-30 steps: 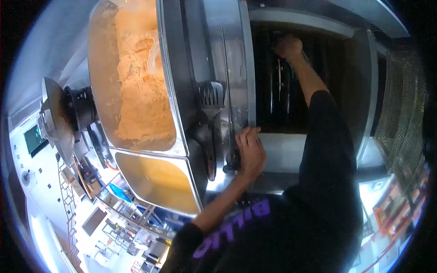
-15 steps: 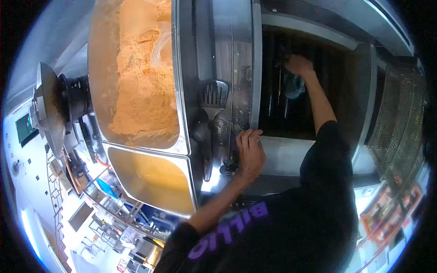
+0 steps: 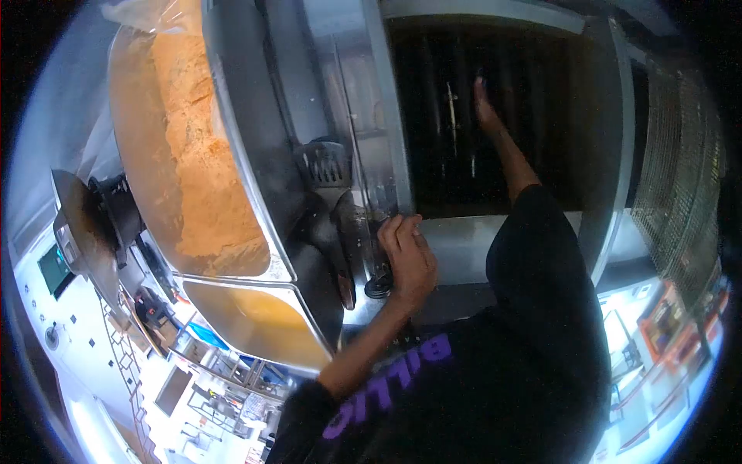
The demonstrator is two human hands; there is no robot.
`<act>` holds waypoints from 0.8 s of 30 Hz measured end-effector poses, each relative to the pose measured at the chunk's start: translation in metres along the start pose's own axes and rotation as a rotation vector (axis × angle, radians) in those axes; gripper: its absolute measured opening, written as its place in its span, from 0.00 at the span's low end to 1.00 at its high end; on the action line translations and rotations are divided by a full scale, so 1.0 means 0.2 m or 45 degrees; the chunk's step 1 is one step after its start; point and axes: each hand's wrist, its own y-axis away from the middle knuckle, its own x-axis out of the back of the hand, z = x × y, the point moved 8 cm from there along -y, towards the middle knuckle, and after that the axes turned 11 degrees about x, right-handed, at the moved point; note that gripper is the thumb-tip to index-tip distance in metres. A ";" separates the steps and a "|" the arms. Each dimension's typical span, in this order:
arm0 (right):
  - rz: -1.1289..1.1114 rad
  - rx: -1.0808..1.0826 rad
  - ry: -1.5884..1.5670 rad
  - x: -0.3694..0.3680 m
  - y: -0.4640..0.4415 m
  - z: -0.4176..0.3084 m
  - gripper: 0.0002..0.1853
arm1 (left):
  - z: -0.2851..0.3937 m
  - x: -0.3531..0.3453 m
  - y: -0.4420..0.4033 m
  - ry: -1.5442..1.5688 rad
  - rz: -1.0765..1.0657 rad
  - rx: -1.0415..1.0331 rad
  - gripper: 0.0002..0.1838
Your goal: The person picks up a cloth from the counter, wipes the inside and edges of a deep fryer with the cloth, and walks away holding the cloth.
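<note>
My right hand (image 3: 486,108) is stretched out over the dark fryer well (image 3: 541,100), its fingers extended and partly lost in shadow. Nothing shows in it. Bright streaks glint on the dark surface beside it. Nearer my body, my left hand (image 3: 410,259) has its fingers curled on the metal rim (image 3: 398,147) at the near corner of the well. A slotted turner (image 3: 326,166) lies just left of that hand, its handle pointing toward me. Beside the wrist is a small black knob (image 3: 379,284).
On the left, a metal tub holds orange-tinted flour (image 3: 205,178), with clear plastic (image 3: 158,14) at its far end. A smaller tub of yellow liquid (image 3: 267,321) adjoins it. A wire mesh basket (image 3: 680,185) hangs at right. A wide pan (image 3: 81,209) stands far left.
The pale bluish object under my right hand is out of sight, and that hand has straightened its fingers. My left hand stays at the rim. The view has shifted right.
</note>
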 end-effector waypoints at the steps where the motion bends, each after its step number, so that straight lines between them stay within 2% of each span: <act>1: -0.004 -0.066 0.054 0.03 0.06 0.09 0.40 | 0.01 -0.01 0.00 0.003 -0.015 -0.012 0.11; 2: -0.028 -0.192 0.158 0.06 0.13 0.17 0.42 | -0.01 -0.01 0.01 0.035 -0.008 0.010 0.11; 3: -0.007 -0.193 0.154 0.09 0.18 0.17 0.42 | -0.02 -0.01 0.00 0.068 0.000 0.028 0.11; 8: -0.272 -0.665 0.363 0.06 0.50 0.24 0.38 | 0.01 0.01 0.00 0.020 0.007 0.012 0.10; 11: -0.208 -0.531 0.563 0.02 0.52 -0.09 0.35 | 0.03 0.02 -0.01 0.011 0.024 0.000 0.10; 13: -0.060 -0.391 0.541 0.06 0.40 -0.18 0.37 | 0.05 0.01 -0.01 0.001 0.024 -0.031 0.10; 15: 0.130 -0.147 0.492 0.10 0.22 -0.37 0.36 | 0.03 0.01 -0.01 0.024 0.039 0.025 0.11; 17: 0.355 0.079 0.486 0.13 -0.02 -0.40 0.34 | 0.02 0.00 0.00 -0.023 0.034 0.039 0.11; 19: 0.391 0.094 0.301 0.15 -0.29 -0.19 0.37 | 0.01 0.00 0.00 -0.066 0.041 0.051 0.11; 21: 0.422 0.120 0.129 0.16 -0.34 -0.10 0.41 | 0.03 0.00 -0.01 -0.102 0.038 0.039 0.11; 24: 0.374 -0.131 0.070 0.17 -0.25 0.20 0.33 | -0.02 -0.01 0.00 -0.077 0.060 0.114 0.10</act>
